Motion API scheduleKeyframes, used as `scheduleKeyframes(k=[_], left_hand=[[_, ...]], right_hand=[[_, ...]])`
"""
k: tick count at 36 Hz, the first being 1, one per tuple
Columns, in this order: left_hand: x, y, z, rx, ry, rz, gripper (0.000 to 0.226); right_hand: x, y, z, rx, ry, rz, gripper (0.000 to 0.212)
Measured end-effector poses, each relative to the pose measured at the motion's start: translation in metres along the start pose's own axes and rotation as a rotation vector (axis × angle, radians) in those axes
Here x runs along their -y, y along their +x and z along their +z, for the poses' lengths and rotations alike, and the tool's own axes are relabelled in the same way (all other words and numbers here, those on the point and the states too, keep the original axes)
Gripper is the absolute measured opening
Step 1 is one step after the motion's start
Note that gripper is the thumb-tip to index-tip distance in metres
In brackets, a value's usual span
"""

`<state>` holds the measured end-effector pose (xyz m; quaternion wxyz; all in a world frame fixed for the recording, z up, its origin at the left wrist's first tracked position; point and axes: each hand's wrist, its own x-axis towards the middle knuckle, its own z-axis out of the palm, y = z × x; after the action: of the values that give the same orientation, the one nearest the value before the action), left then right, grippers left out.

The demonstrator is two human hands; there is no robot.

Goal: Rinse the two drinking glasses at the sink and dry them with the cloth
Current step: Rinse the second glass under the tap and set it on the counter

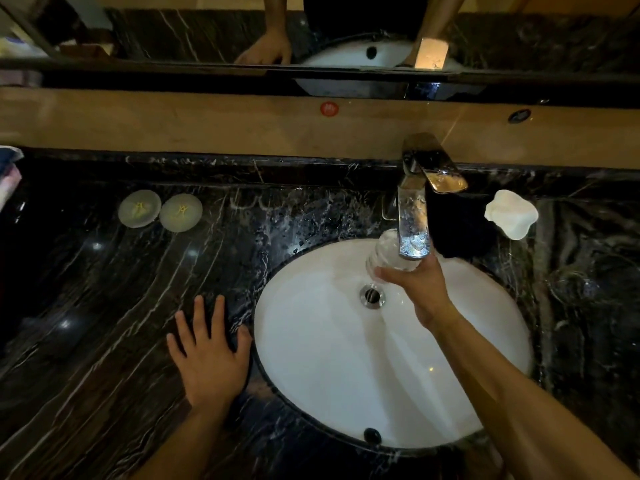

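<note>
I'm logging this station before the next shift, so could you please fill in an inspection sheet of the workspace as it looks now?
Surface: dark veined marble counter, wet-looking near the white oval basin.
Job's things: one clear glass held under the chrome tap; second glass not seen; crumpled white cloth on the counter right of the tap.
Clutter: two round pale lids side by side, back left.
Hands: left hand flat on the counter, empty; right hand gripping the glass.
Cables: nothing seen.
Surroundings: mirror above a tan ledge; dim light.
</note>
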<state>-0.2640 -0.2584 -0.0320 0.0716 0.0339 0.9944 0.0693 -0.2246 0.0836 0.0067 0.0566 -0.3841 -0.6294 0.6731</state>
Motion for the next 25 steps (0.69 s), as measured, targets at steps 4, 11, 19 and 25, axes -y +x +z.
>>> scheduleKeyframes(k=[4, 11, 19, 25], left_hand=[[0.001, 0.001, 0.001, -0.006, 0.002, 0.002, 0.071], [0.001, 0.0, 0.001, 0.002, 0.005, -0.001, 0.071], [-0.001, 0.0, 0.0, -0.01, -0.005, 0.001, 0.071], [0.001, 0.0, 0.0, -0.005, -0.008, -0.004, 0.071]], right_hand=[[0.001, 0.0, -0.006, 0.052, 0.198, 0.171, 0.078], [0.0, -0.006, -0.009, 0.134, 0.344, 0.315, 0.065], [0.002, -0.005, -0.014, 0.028, -0.032, 0.028, 0.077], [0.009, -0.011, -0.025, 0.002, -0.661, -0.184, 0.086]])
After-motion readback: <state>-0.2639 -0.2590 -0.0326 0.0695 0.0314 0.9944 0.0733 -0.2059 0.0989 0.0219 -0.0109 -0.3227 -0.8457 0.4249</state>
